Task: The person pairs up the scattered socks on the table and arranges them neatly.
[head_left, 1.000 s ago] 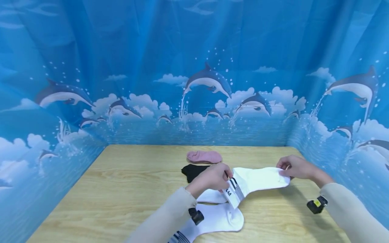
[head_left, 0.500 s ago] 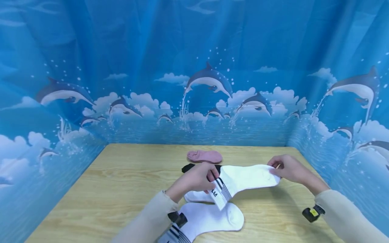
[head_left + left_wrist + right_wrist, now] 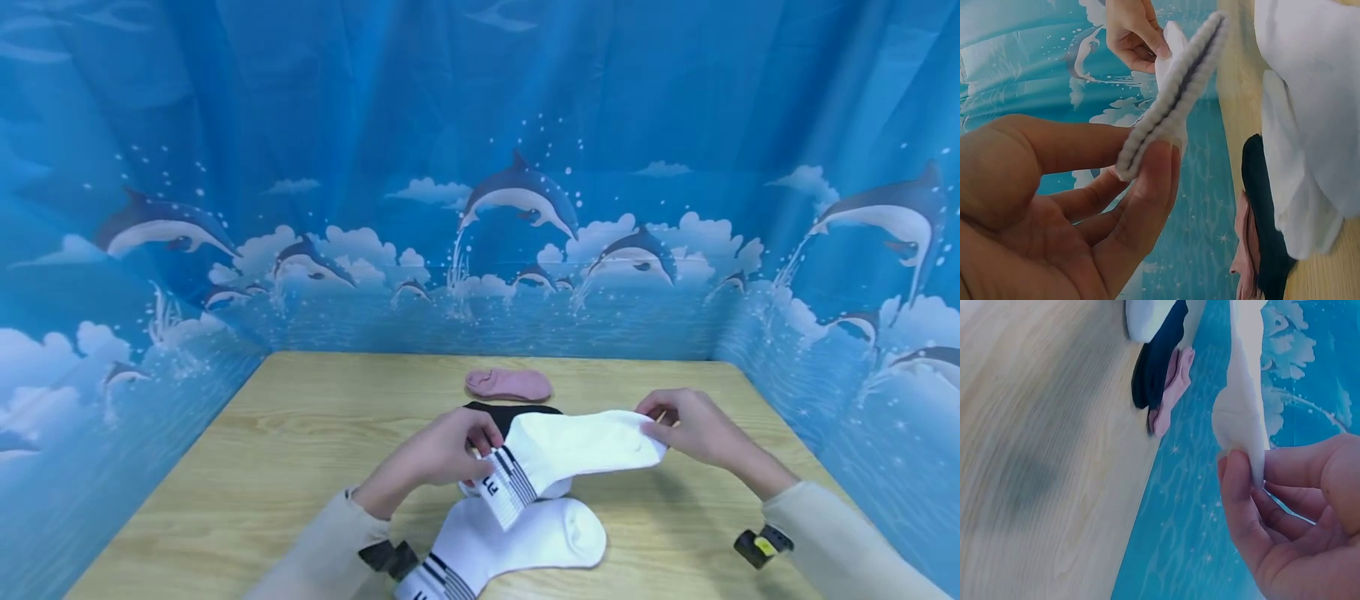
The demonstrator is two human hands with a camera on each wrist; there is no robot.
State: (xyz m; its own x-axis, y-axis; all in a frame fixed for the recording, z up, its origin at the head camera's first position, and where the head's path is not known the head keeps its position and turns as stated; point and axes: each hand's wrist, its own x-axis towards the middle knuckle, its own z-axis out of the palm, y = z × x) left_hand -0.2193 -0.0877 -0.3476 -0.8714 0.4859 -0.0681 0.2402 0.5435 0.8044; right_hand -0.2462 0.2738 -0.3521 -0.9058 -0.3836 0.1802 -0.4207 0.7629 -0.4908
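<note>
A white sock with black stripes and lettering on its cuff is stretched between both hands, above the table. My left hand pinches a corner of the cuff; the left wrist view shows the ribbed cuff edge between thumb and fingers. The toe end is pinched by my right hand, also seen in the right wrist view. Below lies another white striped sock, flat with its toe to the right. A further white sock behind it is mostly covered by the held one.
On the wooden table, a black sock lies behind the white ones, partly hidden. Farther back is a pink sock. A blue dolphin-print curtain encloses the table's back and sides.
Both hands have moved to the left with the held white sock, bringing it over the black sock and the white socks. More of the front sock's striped cuff shows now.
</note>
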